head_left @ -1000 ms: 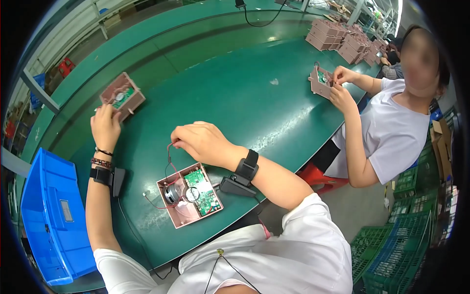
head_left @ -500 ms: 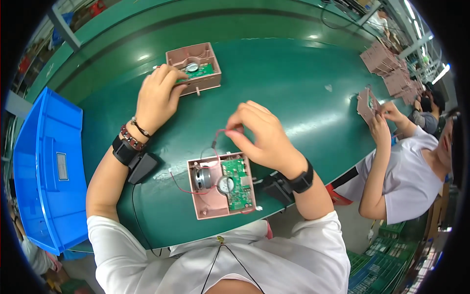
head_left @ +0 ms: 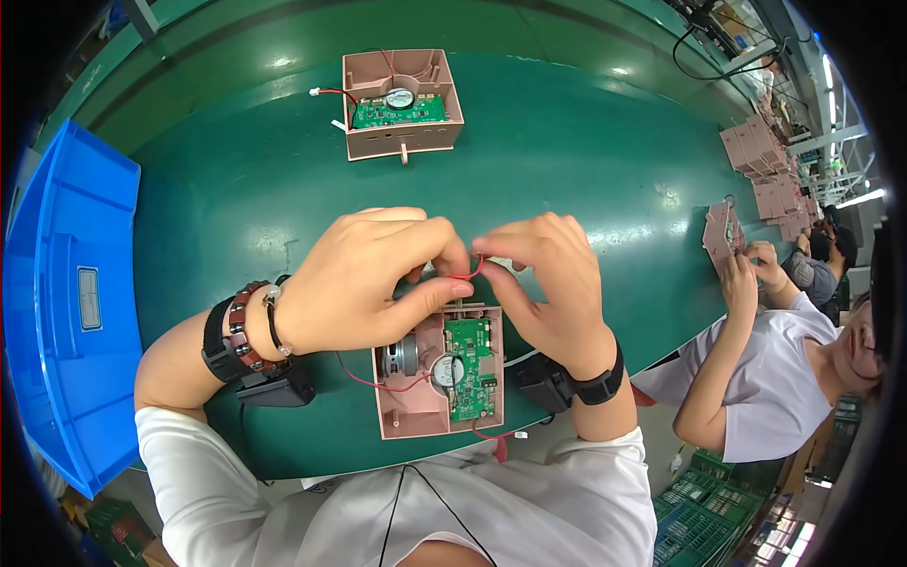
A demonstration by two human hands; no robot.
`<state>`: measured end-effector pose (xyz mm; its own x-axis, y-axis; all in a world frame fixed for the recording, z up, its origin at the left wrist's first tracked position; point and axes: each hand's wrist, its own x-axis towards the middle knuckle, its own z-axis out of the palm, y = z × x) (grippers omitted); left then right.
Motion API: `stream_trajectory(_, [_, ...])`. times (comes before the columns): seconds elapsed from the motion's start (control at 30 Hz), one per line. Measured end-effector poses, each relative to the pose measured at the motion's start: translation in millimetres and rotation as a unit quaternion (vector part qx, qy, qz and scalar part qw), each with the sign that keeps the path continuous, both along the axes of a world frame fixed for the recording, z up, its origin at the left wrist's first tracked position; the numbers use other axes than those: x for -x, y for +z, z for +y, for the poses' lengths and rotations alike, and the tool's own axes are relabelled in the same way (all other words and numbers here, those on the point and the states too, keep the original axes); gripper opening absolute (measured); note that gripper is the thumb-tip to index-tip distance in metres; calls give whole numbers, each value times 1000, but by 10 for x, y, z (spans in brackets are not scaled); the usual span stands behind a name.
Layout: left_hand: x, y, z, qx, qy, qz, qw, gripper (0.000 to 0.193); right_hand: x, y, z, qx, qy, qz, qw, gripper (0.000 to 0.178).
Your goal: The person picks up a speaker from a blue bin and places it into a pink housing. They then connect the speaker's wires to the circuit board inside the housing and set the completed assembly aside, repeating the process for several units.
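While the left hand (head_left: 364,274) and right hand (head_left: 557,288) pinched a red wire (head_left: 479,267), the former hid the far-left corner of the pink housing (head_left: 416,408); the wire's ends were indiscernible.

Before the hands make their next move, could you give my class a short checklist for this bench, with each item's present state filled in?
1. Red wire held by both the left hand and the right hand: ok, pinched between them.
2. Near pink case lying open side up: ok.
3. Speaker and green circuit board inside that case: ok.
4. White plug at its lower right connected: not ok, it lies loose outside the case.
5. Far pink case clear of both hands: ok, it stands apart.
6. Held wire's end joined to anything: cannot tell, the fingers hide it.
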<state>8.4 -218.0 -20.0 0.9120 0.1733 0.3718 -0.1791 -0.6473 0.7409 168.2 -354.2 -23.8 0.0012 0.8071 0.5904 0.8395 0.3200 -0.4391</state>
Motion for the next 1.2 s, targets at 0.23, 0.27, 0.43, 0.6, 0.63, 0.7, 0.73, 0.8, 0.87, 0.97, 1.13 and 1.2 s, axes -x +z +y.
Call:
stream_trajectory(0.23, [-9, -21, 15, -125, 26, -58, 990, 12, 23, -29, 4, -7, -23, 24, 999, 31])
stream_trajectory(0.27, [-7, -23, 15, -141, 29, -62, 988, 12, 22, -27, 5, -14, -21, 18, 1000, 31])
stream_trajectory(0.43, [-12, -42, -2, -146, 44, -75, 986, 12, 15, -34, 6, -39, -12, -9, 999, 28])
stream_trajectory(0.6, [2, -8, -15, -236, 63, -89, 966, 11, 4, 8, -10, -26, -10, -27, 999, 24])
stream_trajectory(0.63, [5, -12, -17, -274, 71, -115, 952, 11, -17, 36, -21, -7, 0, -46, 999, 24])
stream_trajectory(0.7, [9, -25, -26, -346, 85, -164, 920, 12, -50, 84, -37, 32, 22, -82, 996, 25])
stream_trajectory(0.73, [13, -24, -42, -342, 83, -159, 922, 12, -47, 95, -45, 36, 22, -78, 996, 25])
stream_trajectory(0.8, [25, -3, -72, -384, 86, -176, 902, 10, -39, 103, -50, 49, 22, -81, 995, 23])
stream_trajectory(0.87, [38, 32, -69, -397, 85, -181, 896, 9, -19, 110, -65, 64, 20, -78, 995, 22])
stream_trajectory(0.97, [53, 89, 43, -347, -2, -102, 932, 7, 38, 117, -66, 99, 55, -67, 991, 20])
stream_trajectory(1.13, [-110, -77, 173, -38, -45, -76, 995, 6, -58, 126, -165, 150, 77, -17, 986, 18])
stream_trajectory(1.2, [-114, -341, 183, 102, -22, -34, 994, 10, 11, 85, -154, 189, 123, 35, 974, 16])
